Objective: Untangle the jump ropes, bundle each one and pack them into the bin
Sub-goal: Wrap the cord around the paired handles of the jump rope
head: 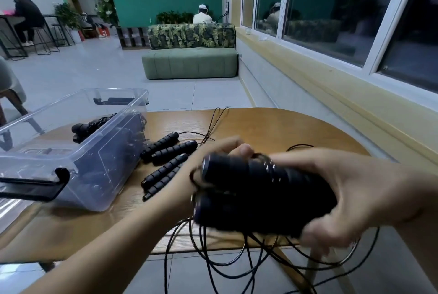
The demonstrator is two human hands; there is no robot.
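Bundling one jump rope: cord to be wound round its two handles

Both hands grip the paired handles point(256, 187). My right hand point(350, 189) curls its fingers round them from beneath, and my left hand point(222, 151) presses its thumb on top near the end caps; blur hides its other fingers. The cord point(237, 258) hangs in loose loops below my fingers, past the table point(272, 125) edge. I should keep the handles parallel and feed even, taut turns so that nothing snags. Left of my left fingers lie the spare handles point(170, 149) and the clear bin point(113, 163).
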